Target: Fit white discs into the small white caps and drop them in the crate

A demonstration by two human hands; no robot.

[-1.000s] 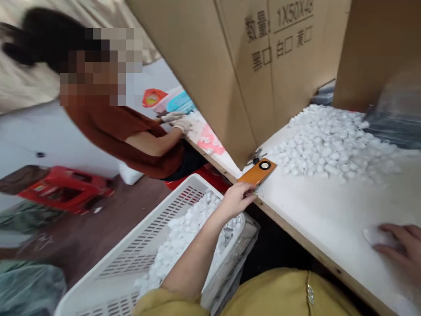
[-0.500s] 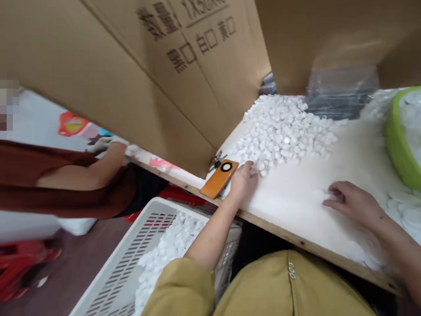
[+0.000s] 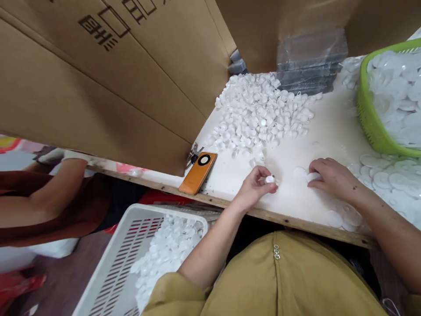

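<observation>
My left hand (image 3: 255, 186) pinches a small round white cap (image 3: 270, 179) between thumb and fingers, just above the tabletop. Facing it, my right hand (image 3: 333, 175) grips a thin white disc (image 3: 314, 176) by its edge. Another white disc (image 3: 299, 173) lies flat on the white table (image 3: 286, 197) between the hands. Beyond my left hand spreads a heap of small white caps (image 3: 253, 109), some with a little loop. More flat translucent discs (image 3: 388, 177) lie scattered to the right of my right hand.
A green basket (image 3: 368, 118) of discs stands at the right. An orange phone (image 3: 199, 173) and keys (image 3: 193, 153) lie by the cardboard wall (image 3: 148, 109). Plastic-wrapped grey stacks (image 3: 309, 70) stand behind. A white crate (image 3: 115, 245) of caps sits below; a co-worker's arm (image 3: 46, 188) is left.
My left hand has come from the near edge of the cap heap toward my right hand, now with a cap in it. The right hand's disc shows more clearly. The view has shifted.
</observation>
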